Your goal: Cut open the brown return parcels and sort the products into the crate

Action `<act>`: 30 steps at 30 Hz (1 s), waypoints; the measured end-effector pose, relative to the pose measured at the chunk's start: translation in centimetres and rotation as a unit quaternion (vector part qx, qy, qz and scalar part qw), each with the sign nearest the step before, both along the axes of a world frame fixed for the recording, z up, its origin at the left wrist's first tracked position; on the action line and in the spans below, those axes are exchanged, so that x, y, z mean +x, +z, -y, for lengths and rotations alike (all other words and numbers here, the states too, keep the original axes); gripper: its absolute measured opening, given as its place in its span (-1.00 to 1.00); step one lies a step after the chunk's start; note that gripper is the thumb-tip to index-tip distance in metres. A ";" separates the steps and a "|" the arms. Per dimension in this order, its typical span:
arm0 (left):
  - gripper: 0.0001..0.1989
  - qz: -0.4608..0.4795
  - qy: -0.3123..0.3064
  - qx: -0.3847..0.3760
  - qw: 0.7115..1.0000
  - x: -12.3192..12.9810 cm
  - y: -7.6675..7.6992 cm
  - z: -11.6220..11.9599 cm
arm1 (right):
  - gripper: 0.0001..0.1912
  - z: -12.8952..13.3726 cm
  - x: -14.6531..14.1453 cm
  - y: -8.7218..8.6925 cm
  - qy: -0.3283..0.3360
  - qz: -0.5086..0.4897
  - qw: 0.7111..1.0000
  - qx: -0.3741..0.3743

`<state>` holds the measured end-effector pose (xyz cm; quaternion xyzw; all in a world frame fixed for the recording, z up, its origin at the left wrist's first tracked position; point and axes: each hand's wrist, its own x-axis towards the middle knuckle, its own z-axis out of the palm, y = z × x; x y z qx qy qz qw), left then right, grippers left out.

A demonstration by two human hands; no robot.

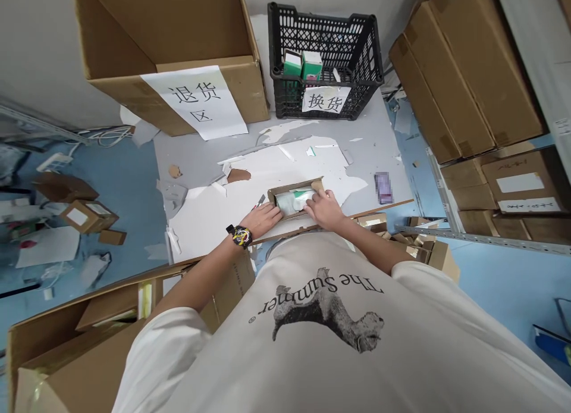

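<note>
Near on the bench (372, 148), we seem to be handling the wrapped item (286, 204) in the open box (292, 185), left hand (264, 218) and right hand (325, 210) bent at its ends, grips unclear, and the next move needs steadiness.

Purple item (383, 188) pixelated, labelled carton (247, 83) cropped above, wrapped bundle (285, 203) partly hidden by right hand (325, 210)

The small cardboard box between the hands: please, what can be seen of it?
The small cardboard box is brown, oblong and open on top, lying slightly slanted near the table's near edge. Inside is a wrapped item, partly green. The left hand is at its left end, the right hand at its right.
</note>
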<state>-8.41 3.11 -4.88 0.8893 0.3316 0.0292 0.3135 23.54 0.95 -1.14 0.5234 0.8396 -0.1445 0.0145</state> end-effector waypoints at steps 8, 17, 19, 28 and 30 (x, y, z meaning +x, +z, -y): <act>-0.46 0.044 0.085 -0.043 0.994 -1.2 -0.6 2.3 | -0.72 0.0 3.3 -1.8 -0.093 0.004 0.996 0.011; -0.14 0.042 0.163 -0.003 0.986 3.6 -1.1 -0.4 | -0.38 -2.7 -4.3 -3.7 -0.045 0.137 0.986 -0.079; -0.16 0.029 0.186 0.009 0.982 3.8 -1.3 -0.3 | -0.32 -4.1 -5.5 -4.5 -0.012 0.150 0.981 -0.123; -0.16 0.027 0.199 0.023 0.979 3.8 -2.5 0.5 | -0.16 -5.8 -4.5 -7.0 0.058 0.131 0.979 -0.144; -0.16 0.026 0.203 0.025 0.979 3.8 -2.6 0.6 | -0.20 -5.8 -4.1 -7.0 0.067 0.115 0.983 -0.128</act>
